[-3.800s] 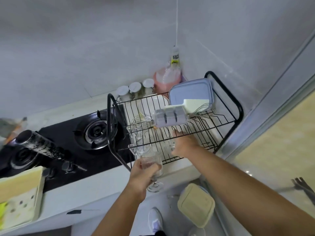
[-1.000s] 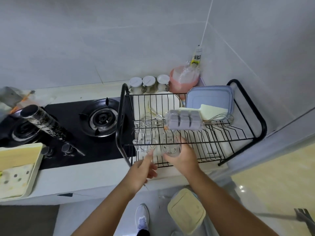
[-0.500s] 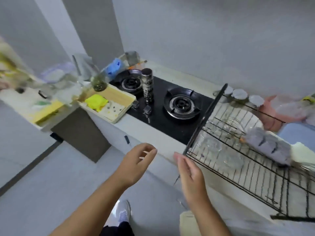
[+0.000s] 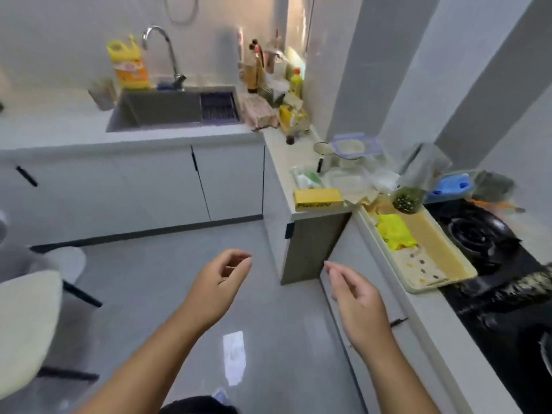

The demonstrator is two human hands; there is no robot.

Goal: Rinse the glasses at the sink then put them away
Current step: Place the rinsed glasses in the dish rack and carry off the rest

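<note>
Left hand (image 4: 221,282): empty, fingers loosely curled with the thumb near the fingertips, gripping nothing. Right hand (image 4: 355,297): empty too, fingers relaxed and half extended. I see both held apart in the air over the grey tiled floor (image 4: 179,264), clear of every surface.

White L-shaped worktop (image 4: 59,115): runs along the far wall, then turns toward me down the right side.

Grey rectangular steel sink (image 4: 179,127): set into the far run, near its right end, under a curved chrome tap (image 4: 165,46). A dark slatted drainer basket (image 4: 219,107) sits in the sink's right part.

Black gas hob (image 4: 478,231): at the right edge of the near run.

Long beige tray (image 4: 433,234): on the worktop's front edge just left of the hob, with a crumpled yellow cloth (image 4: 394,234) in it.

Yellow plastic detergent jug (image 4: 129,65): behind the sink's back left corner.

Blurred clear items (image 4: 103,91): left of the sink; I cannot tell whether they are glasses.
</note>
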